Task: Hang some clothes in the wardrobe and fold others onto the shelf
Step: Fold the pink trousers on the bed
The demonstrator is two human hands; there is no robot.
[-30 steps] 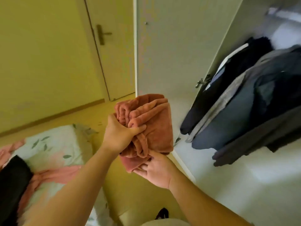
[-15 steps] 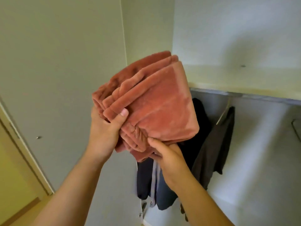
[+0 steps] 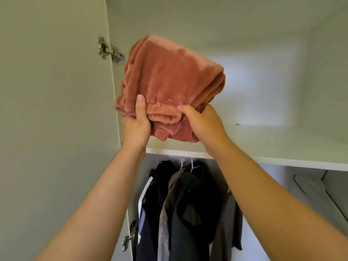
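White wardrobe panels fill the view, with an upper shelf (image 3: 282, 146) above dark hanging clothes (image 3: 180, 204). Both hands are raised to the shelf opening, each with its grip closed on a folded rust-pink fleece garment (image 3: 169, 80). The left hand (image 3: 136, 125) clamps the near left corner, thumb pressed on top and fingers hidden beneath. The right hand (image 3: 204, 123) pinches the near right edge, thumb on top, fabric bunched in its grip. The garment is held tilted over the shelf's left end, beside the open door's upper hinge (image 3: 110, 50); whether it touches the board cannot be told.
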